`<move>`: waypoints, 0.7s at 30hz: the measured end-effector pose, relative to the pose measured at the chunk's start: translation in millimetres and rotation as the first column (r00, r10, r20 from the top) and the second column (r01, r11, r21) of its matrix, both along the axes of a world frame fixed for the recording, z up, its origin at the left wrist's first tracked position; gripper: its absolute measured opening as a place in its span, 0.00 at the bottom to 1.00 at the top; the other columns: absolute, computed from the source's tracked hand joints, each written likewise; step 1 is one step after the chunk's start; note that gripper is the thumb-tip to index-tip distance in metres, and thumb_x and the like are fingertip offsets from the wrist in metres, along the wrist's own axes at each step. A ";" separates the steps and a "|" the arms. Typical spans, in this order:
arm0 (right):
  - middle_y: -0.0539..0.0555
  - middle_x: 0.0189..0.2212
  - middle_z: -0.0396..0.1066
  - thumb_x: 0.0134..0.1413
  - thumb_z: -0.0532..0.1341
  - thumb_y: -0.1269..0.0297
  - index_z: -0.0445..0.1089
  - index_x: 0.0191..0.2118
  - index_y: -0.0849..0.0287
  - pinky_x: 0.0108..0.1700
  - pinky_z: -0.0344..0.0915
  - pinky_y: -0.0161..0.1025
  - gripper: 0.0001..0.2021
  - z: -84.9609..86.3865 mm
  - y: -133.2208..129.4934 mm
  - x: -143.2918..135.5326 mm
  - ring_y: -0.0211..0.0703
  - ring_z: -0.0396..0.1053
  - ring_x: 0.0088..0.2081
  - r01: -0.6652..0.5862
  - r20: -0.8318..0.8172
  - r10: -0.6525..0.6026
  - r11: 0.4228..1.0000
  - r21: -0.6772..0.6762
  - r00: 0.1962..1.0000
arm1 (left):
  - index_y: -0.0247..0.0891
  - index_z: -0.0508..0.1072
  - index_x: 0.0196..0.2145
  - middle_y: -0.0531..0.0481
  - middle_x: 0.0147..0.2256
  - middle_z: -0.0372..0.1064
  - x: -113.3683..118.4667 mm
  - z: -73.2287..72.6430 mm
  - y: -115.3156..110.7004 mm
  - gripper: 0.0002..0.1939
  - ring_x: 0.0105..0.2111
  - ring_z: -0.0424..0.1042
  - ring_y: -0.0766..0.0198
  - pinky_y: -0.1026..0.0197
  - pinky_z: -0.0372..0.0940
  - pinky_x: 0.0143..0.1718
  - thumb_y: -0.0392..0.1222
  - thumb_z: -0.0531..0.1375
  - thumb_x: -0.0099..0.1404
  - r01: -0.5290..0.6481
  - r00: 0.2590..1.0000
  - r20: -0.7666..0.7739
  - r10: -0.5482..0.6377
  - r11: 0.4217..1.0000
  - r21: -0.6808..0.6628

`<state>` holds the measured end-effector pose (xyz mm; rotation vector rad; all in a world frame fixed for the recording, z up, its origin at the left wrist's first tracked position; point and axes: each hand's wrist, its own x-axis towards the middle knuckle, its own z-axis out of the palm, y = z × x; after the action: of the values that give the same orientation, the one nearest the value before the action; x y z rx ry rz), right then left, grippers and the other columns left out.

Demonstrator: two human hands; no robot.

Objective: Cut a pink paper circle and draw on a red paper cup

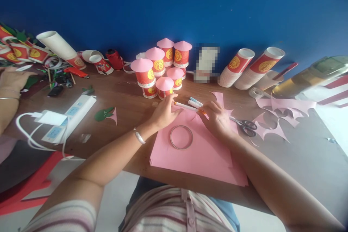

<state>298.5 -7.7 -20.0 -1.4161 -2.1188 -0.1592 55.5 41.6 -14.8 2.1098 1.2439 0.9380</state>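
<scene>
"Where's the pen [187, 106]?"
"Above the pink paper [208, 152], its orange end gripped in the right hand [216, 119]'s fingers."
"And the left hand [164, 112]?"
"At the other end; whether its fingers grip, I can't tell. 1 metal ring [181, 148] lies on the paper."

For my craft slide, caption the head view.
Right hand holds a pen, left hand at its end, over pink paper and ring.

white charger [54, 117] in a power strip [81, 106], blue wall [174, 3], bottle [304, 76] of amber liquid
</scene>
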 end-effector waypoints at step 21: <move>0.66 0.52 0.72 0.66 0.57 0.61 0.68 0.57 0.60 0.52 0.65 0.54 0.17 -5.8 2.2 1.1 0.61 0.66 0.55 0.121 0.075 -0.115 0.989 -0.084 0.991 | 0.44 0.70 0.58 0.40 0.55 0.69 -5.5 40.4 -27.2 0.44 0.57 0.68 0.45 0.45 0.66 0.59 0.47 0.78 0.44 0.684 0.648 -0.282 -0.708 0.703 -0.193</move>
<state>299.5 -5.5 -25.7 -1.6111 -2.1217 -0.1644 49.9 14.5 25.6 2.4540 0.4563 0.1773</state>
